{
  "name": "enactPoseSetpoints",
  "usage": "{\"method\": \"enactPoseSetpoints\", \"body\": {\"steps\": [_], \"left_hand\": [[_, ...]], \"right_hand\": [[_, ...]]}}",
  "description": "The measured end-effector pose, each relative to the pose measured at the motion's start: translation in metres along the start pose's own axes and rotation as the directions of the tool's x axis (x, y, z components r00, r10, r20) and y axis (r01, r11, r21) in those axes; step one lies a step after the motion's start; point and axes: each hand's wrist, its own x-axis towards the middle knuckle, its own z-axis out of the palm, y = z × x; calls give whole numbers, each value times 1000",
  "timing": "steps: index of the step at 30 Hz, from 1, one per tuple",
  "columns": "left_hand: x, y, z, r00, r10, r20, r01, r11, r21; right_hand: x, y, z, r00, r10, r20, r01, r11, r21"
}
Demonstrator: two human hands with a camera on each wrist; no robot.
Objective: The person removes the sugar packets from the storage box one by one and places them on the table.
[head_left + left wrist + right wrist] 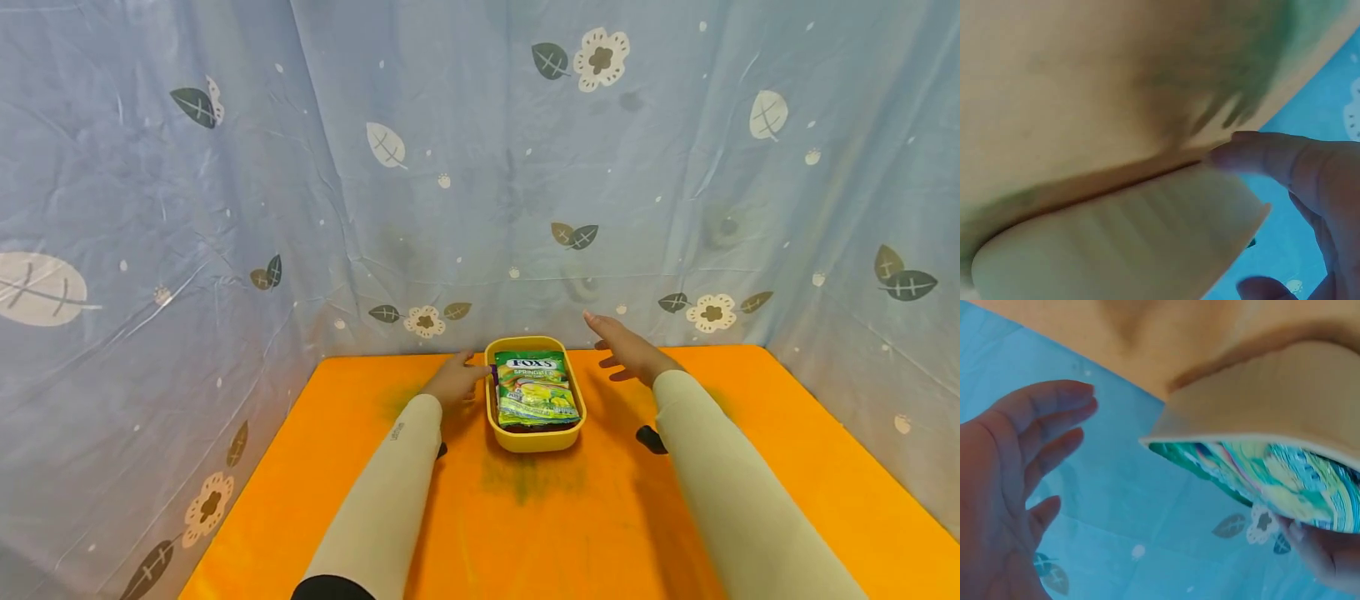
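A yellow plastic tub point(531, 445) with rounded corners stands on the orange table. Inside it lies a green Fox's candy bag point(536, 392), filling most of the opening. My left hand point(452, 382) is at the tub's left side, its thumb reaching the rim beside a small purple bit. In the left wrist view, a fairly straight finger point(1260, 153) meets the tub wall point(1122, 244) low down, near the table. My right hand point(628, 348) hovers to the right of the tub, apart from it, fingers spread and holding nothing. The right wrist view shows its palm point(997, 487) facing the tub.
The orange tabletop point(525, 533) extends around the tub. A blue curtain point(495, 167) with leaves and flowers rises behind the table and along both sides. Dark smudges mark the tabletop in front of the tub. Black wrist devices point(651, 440) show below the sleeves.
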Motion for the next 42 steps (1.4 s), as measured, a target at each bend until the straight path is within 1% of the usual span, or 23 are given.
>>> {"method": "enactPoseSetpoints", "body": {"steps": [3, 7, 9, 14, 18, 21, 23, 25, 27, 31, 34, 39, 42], "left_hand": [[1, -5, 7, 998, -8, 58, 13, 997, -74], [2, -10, 14, 994, 17, 111, -3, 992, -123], [2, -11, 17, 991, 26, 134, -2, 985, -175], [0, -11, 21, 987, 33, 157, 9, 966, -258], [1, -13, 23, 984, 43, 172, 9, 956, -293], [3, -16, 23, 983, 31, 182, 31, 943, -331], [5, -18, 22, 981, 16, 192, 57, 928, -369], [6, -20, 20, 978, 9, 211, 79, 910, -407], [6, -21, 18, 975, 10, 221, 86, 903, -421], [4, -20, 14, 973, 24, 231, 76, 906, -416], [3, -19, 12, 970, 18, 241, 84, 910, -405], [4, -19, 11, 967, -2, 255, 117, 893, -435], [3, -20, 12, 965, -10, 264, 132, 884, -449]], "right_hand": [[1, -2, 3, 1000, 16, 18, -17, 997, 77], [2, -5, 7, 998, 27, 59, -36, 985, 169], [2, -5, 8, 996, 35, 84, -52, 976, 210], [1, -5, 10, 989, 40, 145, -80, 957, 280], [-1, -6, 12, 987, 27, 157, -75, 950, 302], [-1, -8, 14, 986, 23, 167, -77, 942, 326], [-1, -11, 16, 984, 24, 177, -85, 935, 345], [0, -14, 19, 982, 27, 187, -92, 933, 347], [2, -19, 23, 981, 30, 190, -94, 936, 339], [4, -28, 30, 982, 44, 183, -100, 945, 310], [5, -32, 35, 983, 59, 176, -109, 951, 289], [6, -39, 49, 981, 87, 175, -131, 957, 260], [9, -41, 60, 977, 94, 190, -140, 959, 247]]}}
